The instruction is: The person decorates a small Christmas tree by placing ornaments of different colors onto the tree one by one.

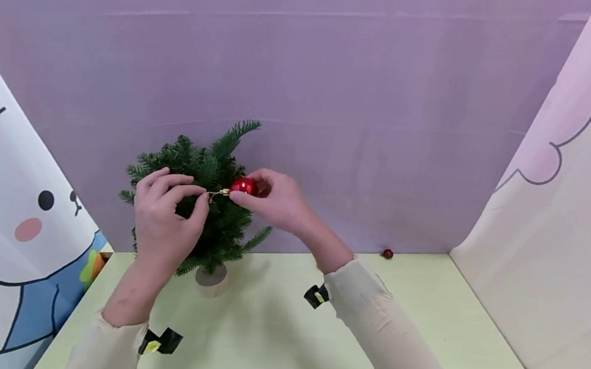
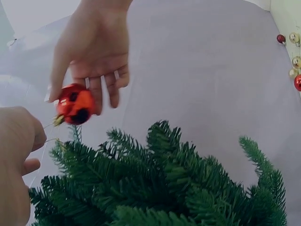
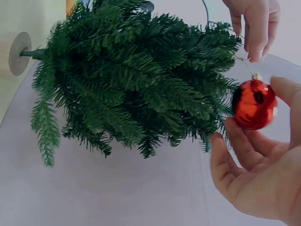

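Observation:
A shiny red Christmas bauble [image 1: 243, 186] with a gold cap is held between the thumb and fingers of my right hand [image 1: 279, 203]. My left hand [image 1: 166, 218] pinches the thin gold string [image 1: 212, 194] tied to that cap, thumb against index finger. Both hands are up in front of a small artificial Christmas tree [image 1: 223, 231], near its top. In the right wrist view the bauble [image 3: 255, 104] overlaps the tips of the green branches [image 3: 188, 89], its cap toward the left hand [image 3: 257, 28]. The string runs taut between cap and left fingertips.
The tree stands on a round wooden base [image 1: 211, 281] on the pale table [image 1: 276, 342]. A small dark red bauble [image 1: 387, 253] lies by the purple back wall [image 1: 367, 95]. Several gold and red baubles [image 2: 296, 62] show at the right edge of the left wrist view. Printed panels flank both sides.

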Demonstrator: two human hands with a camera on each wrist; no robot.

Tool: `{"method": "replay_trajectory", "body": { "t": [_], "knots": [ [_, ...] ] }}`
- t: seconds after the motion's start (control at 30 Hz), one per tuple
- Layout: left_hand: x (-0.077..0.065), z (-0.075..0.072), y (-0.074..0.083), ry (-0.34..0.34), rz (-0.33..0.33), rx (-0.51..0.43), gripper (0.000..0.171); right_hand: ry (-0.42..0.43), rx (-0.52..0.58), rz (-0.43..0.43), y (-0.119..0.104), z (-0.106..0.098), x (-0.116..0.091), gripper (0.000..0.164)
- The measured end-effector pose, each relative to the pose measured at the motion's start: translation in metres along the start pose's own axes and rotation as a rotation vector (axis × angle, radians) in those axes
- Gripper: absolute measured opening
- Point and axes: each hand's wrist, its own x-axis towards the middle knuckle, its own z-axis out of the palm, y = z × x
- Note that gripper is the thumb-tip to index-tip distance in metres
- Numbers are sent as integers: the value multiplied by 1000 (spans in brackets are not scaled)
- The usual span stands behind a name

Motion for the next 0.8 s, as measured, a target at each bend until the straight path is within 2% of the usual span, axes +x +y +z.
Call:
{"method": "replay_trajectory", "body": {
  "t": [0.17, 0.27, 0.37, 0.47, 0.6, 0.8],
  "knots": [
    [1, -5, -3, -39, -30, -25, 9, -91, -82, 6, 4, 1, -2, 43],
    [0, -7, -2, -67, -29, -23, 9, -103, -146, -7, 4, 4, -4, 44],
    [-1, -8, -1, -84, -5, -32, 8, -96, -245, -58, 0, 7, -8, 46],
    [-2, -8, 1, -103, 22, -39, 6, -87, -317, -139, -6, 11, -11, 40],
    [-5, -10, 0, -138, 28, -29, 6, -98, -321, -212, -14, 19, -12, 28],
    [-9, -12, -1, -158, 20, -24, 6, -87, -259, -250, -10, 29, -9, 17]
  ]
}}
